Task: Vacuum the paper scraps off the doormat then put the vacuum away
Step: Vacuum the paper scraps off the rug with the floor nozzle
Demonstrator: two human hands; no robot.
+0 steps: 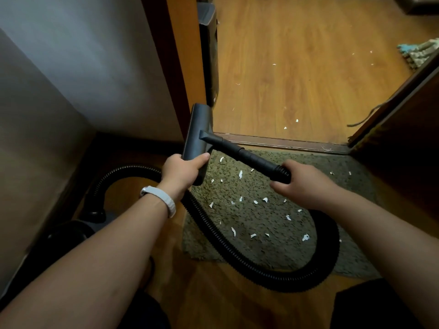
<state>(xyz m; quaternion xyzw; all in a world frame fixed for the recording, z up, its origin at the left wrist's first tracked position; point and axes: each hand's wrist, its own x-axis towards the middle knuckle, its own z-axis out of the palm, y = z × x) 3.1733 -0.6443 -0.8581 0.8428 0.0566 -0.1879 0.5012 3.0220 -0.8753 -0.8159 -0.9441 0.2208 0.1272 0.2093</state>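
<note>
A pale wall (pixel 71 55) fills the left, and the dark vacuum body (pixel 69 236) sits low beside it. Its ribbed black hose (pixel 213 224) arches up, passes beneath the left wrist with its white wristband (pixel 161 200), then loops wide across the doormat (pixel 344 186). The left hand (pixel 183 170) clenches the near end of the floor nozzle (pixel 198 131). The nozzle is held above the mat's far left corner, its long axis running away from the person toward the door frame (pixel 180 55). A short tube (pixel 247 155) slants from the nozzle's middle rightward and nearer, where the right hand (pixel 306 184) grasps the hose cuff. White paper scraps (pixel 234 231) dot the shaggy green mat. A few more lie on the wooden floor (pixel 297 67) past the threshold (pixel 285 141). A dark door (pixel 403 138) stands at right.
</note>
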